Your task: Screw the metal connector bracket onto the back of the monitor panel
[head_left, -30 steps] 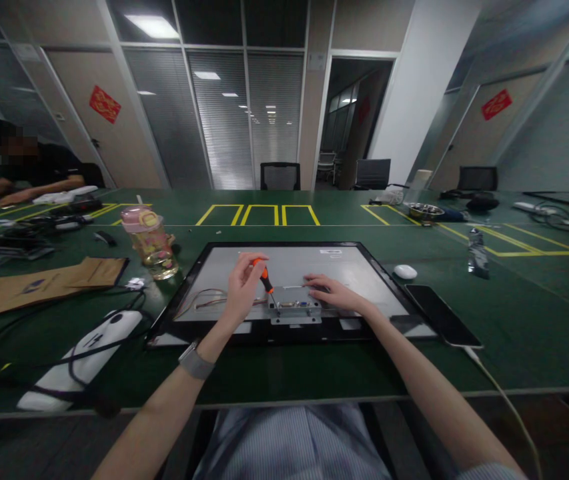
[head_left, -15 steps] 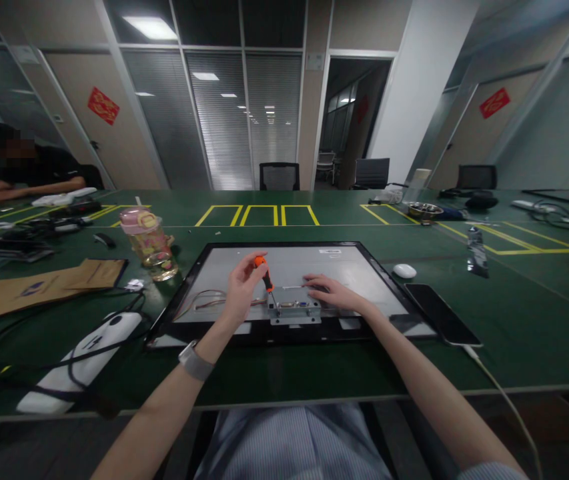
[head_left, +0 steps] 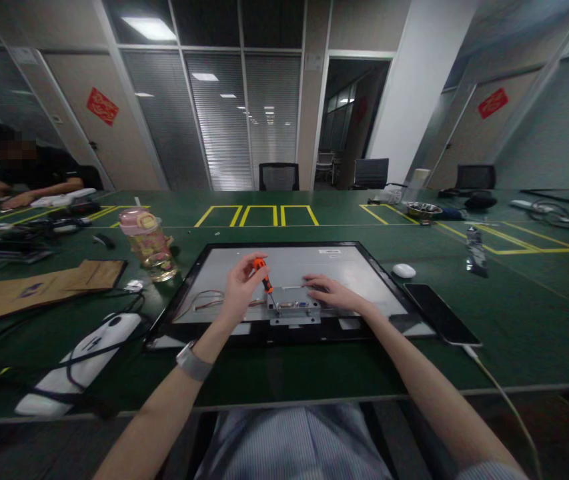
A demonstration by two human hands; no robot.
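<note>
My left hand is closed round the orange-and-black handle of a screwdriver. Its thin shaft points down, tilted, at the left part of a metal bracket with connector ports. The bracket sits at the near edge of a flat display panel with a grey back and black frame. My right hand lies with fingers stretched out over the bracket's right side; whether it grips anything under the fingertips is hidden. Thin cables run across the panel left of the bracket.
Left of the panel are a pink-lidded bottle, a brown paper envelope and a white power strip with black cords. A phone on a cable and a white oval case lie at right. Another person sits far left.
The screwdriver handle has shifted very slightly within my left hand's fingers. My right hand stays where it was. The other person's hand has moved a little to the right.
</note>
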